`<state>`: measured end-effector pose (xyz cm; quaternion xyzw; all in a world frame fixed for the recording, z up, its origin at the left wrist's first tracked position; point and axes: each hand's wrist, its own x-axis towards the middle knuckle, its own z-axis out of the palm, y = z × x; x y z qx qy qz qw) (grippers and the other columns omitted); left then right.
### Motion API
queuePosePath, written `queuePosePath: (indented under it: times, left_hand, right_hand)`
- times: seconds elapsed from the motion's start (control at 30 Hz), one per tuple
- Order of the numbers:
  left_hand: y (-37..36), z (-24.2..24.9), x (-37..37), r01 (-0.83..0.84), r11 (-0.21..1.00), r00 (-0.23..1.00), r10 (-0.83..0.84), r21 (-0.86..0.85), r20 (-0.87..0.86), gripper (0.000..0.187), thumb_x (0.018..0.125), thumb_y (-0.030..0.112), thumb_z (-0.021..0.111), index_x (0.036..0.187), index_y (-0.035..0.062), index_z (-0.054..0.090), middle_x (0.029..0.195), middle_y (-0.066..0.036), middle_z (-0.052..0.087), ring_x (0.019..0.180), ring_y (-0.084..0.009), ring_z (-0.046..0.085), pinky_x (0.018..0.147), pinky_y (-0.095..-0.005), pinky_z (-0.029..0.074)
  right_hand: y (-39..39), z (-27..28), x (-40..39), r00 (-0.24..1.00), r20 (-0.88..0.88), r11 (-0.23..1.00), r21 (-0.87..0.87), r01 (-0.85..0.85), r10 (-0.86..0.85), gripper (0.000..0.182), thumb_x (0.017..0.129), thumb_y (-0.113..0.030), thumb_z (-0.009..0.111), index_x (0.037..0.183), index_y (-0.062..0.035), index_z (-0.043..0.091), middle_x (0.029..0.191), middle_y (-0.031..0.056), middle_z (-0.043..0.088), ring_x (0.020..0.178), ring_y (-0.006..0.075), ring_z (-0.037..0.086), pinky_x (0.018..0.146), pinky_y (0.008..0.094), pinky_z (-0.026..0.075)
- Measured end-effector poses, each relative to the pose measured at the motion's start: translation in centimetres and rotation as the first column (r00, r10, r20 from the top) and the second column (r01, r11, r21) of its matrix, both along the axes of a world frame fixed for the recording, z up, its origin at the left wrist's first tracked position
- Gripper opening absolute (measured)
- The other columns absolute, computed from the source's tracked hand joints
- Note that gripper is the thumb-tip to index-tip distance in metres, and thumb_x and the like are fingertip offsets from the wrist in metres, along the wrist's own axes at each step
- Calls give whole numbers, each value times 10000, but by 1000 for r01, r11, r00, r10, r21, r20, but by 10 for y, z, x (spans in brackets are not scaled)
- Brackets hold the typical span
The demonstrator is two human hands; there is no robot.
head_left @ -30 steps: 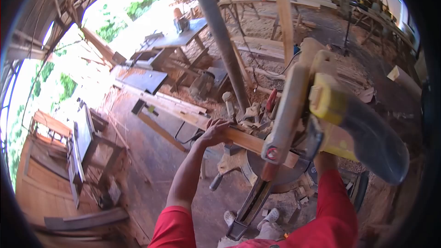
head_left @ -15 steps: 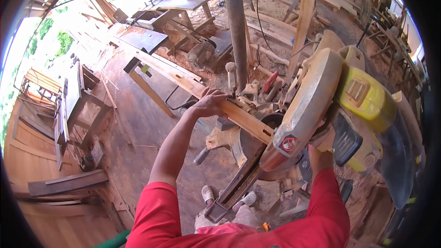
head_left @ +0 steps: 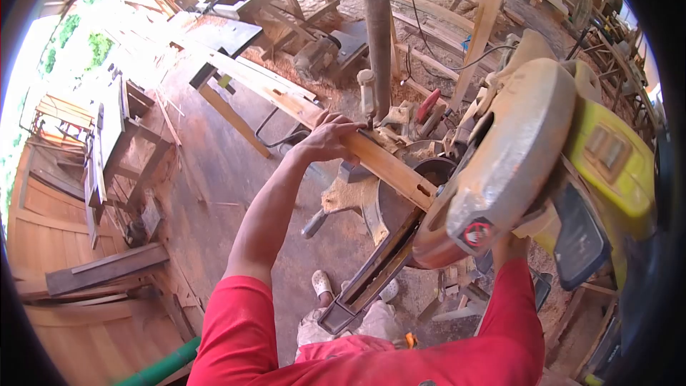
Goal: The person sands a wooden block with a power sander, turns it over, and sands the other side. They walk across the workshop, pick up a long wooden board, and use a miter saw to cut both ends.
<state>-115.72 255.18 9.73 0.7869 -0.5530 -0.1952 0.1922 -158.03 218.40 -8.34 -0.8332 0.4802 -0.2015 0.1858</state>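
A long wooden piece (head_left: 389,170) with slots cut in it lies across the bed of a mitre saw (head_left: 511,154), its near end beside the blade guard. My left hand (head_left: 329,137) is closed over the wood, fingers curled across its top and far edge near an upright clamp (head_left: 366,93). Behind the saw head, my right hand (head_left: 510,246) is at the handle. The guard and yellow motor housing (head_left: 614,154) hide most of its fingers. The saw's slotted arm (head_left: 350,299) reaches toward my feet.
Wood offcuts and a red-handled tool (head_left: 429,105) lie behind the saw. A metal post (head_left: 375,36) rises beyond the clamp. Workbenches (head_left: 107,139) stand at left, near wooden panels (head_left: 64,214). A green pipe (head_left: 161,363) lies at lower left. Sawdust covers the floor.
The saw head has come up and right, closer to my head, and my right hand has moved with it. My left hand stays on the wood. The view has shifted slightly.
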Motion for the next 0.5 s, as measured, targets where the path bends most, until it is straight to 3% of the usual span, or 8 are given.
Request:
queuePosePath:
  times: [0.2, 0.3, 0.37, 0.43, 0.5]
  left_hand:
    - [2, -5, -2, 26, 997, 995, -19, -78, 95, 877, 595, 475, 859, 1404, 254, 602, 1296, -66, 596, 1364, -285, 405, 1187, -484, 171]
    - [1, -9, 0, 54, 990, 987, -33, -129, 155, 907, 587, 526, 855, 1403, 226, 596, 1252, -83, 604, 1328, -285, 433, 1143, -475, 212]
    - [2, -12, -1, 69, 986, 983, -42, -151, 177, 921, 599, 523, 856, 1409, 181, 583, 1267, -86, 599, 1330, -288, 431, 1154, -485, 200]
    - [3, -11, -2, 134, 984, 980, -114, -116, 160, 924, 658, 545, 835, 1431, 129, 546, 1313, -102, 577, 1355, -300, 414, 1189, -520, 159]
    - [5, -18, -6, 121, 978, 957, -69, -168, 283, 871, 728, 553, 803, 1430, 117, 529, 1321, -117, 575, 1358, -317, 411, 1178, -504, 212]
  right_hand:
    - [20, 14, -97, 991, -24, 991, -26, 133, -134, 285, 962, -120, 549, 1203, -65, 691, 1186, 119, 685, 1150, 254, 609, 1027, 346, 440]
    - [16, 58, -176, 972, 4, 968, -90, 235, -235, 294, 965, -122, 548, 1215, -65, 691, 1199, 119, 685, 1167, 254, 607, 1043, 342, 437]
    - [-2, 119, -239, 946, 95, 927, -189, 323, -310, 299, 968, -124, 547, 1224, -65, 691, 1207, 119, 685, 1178, 253, 606, 1054, 339, 434]
    - [-18, 221, -287, 924, 218, 862, -343, 374, -314, 305, 970, -125, 547, 1232, -66, 691, 1215, 119, 685, 1190, 253, 604, 1065, 336, 432]
    - [1, 344, -317, 928, 302, 772, -527, 355, -221, 311, 973, -127, 546, 1241, -66, 691, 1223, 119, 685, 1201, 252, 603, 1076, 334, 429]
